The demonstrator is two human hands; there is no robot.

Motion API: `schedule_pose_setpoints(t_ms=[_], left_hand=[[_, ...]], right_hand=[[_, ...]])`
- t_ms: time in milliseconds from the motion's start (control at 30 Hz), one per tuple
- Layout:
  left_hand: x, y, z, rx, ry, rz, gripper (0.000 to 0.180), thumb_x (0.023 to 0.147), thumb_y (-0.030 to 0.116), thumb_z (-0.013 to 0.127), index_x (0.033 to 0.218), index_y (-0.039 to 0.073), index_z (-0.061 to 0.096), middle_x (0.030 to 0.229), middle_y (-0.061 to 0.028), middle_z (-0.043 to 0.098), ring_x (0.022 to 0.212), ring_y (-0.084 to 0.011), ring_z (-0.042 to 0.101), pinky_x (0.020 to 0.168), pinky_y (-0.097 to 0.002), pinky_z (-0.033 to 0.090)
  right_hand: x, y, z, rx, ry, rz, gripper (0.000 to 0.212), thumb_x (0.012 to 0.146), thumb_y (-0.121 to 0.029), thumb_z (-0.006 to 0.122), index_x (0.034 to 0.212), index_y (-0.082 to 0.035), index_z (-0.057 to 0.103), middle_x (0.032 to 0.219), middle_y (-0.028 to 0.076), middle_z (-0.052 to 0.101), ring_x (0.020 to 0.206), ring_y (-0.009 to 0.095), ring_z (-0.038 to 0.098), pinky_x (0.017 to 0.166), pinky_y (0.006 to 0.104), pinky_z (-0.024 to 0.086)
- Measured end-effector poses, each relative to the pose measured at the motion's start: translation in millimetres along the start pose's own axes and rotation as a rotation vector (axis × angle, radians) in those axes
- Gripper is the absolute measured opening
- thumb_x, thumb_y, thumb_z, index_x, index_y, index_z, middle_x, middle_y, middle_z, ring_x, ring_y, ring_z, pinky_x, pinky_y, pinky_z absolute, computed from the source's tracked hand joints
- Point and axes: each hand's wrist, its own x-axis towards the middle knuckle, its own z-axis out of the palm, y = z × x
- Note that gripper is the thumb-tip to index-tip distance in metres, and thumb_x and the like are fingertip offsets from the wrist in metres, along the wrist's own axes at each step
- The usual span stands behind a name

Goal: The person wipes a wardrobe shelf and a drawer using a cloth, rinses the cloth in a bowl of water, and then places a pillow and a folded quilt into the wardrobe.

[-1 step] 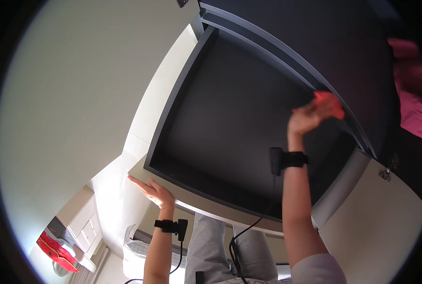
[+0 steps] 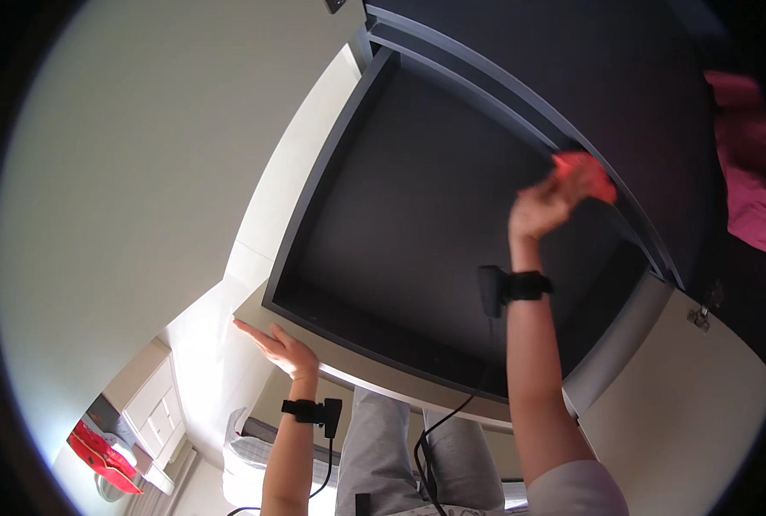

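Observation:
A dark grey drawer (image 2: 426, 198) is pulled out of a cabinet, and nothing lies on its visible floor. My right hand (image 2: 543, 211) reaches over it to the far right, closed on a red cloth (image 2: 593, 179). The cloth is at the drawer's far edge, against or just above the rail; motion blurs both hand and cloth, so contact is hard to tell. My left hand (image 2: 285, 351) rests flat on the beige drawer front (image 2: 374, 383) near its left corner, fingers stretched out.
A pale open cabinet door (image 2: 159, 155) fills the left side, and another door (image 2: 684, 387) with a metal hinge (image 2: 699, 320) stands at the right. Pink fabric (image 2: 748, 172) is inside the dark compartment. A black cable (image 2: 439, 421) hangs by my legs.
My right hand has moved a little to the left and away from me along the drawer's far edge, carrying the red cloth. The left hand stays on the drawer front.

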Motion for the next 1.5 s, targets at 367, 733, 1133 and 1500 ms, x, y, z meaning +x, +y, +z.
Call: schedule_pose_setpoints(t_ms=[367,733,1133,1500], left_hand=[[-9,7,5,-0.064,-0.005,0.034,0.063,0.091,0.010,0.036,0.146,0.001,0.008,0.151,-0.0212,0.012,0.140,-0.0359,0.012,0.113,-0.0389,0.011],[-13,19,6,-0.125,-0.031,-0.001,0.063,0.090,0.007,0.036,0.145,-0.002,0.007,0.150,-0.0240,0.013,0.139,-0.0371,0.013,0.113,-0.0385,0.012],[-13,10,0,-0.220,-0.017,-0.082,0.060,0.099,0.029,0.030,0.145,-0.001,0.007,0.151,-0.0218,0.013,0.139,-0.0344,0.016,0.112,-0.0383,0.015],[-14,16,6,-0.144,-0.035,-0.019,0.059,0.099,0.027,0.028,0.144,-0.004,0.008,0.151,-0.0231,0.012,0.140,-0.0349,0.012,0.113,-0.0372,0.012]], right_hand=[[16,-177,118,0.455,-0.280,-0.351,0.044,0.081,-0.001,0.058,0.125,-0.004,0.051,0.138,0.011,0.044,0.131,0.034,0.035,0.109,0.0399,0.030],[-28,-170,104,0.627,-0.492,-0.466,0.030,0.081,0.002,0.056,0.111,-0.004,0.057,0.123,0.013,0.054,0.125,0.034,0.041,0.103,0.0428,0.037],[-195,-209,-35,1.084,-1.410,-0.663,0.038,0.082,-0.006,0.054,0.120,-0.004,0.057,0.130,0.008,0.052,0.128,0.022,0.041,0.108,0.0392,0.031],[-194,-117,-87,1.022,-1.765,-0.529,0.046,0.082,0.009,0.050,0.126,-0.004,0.052,0.140,0.005,0.042,0.134,0.026,0.032,0.112,0.0365,0.027]])
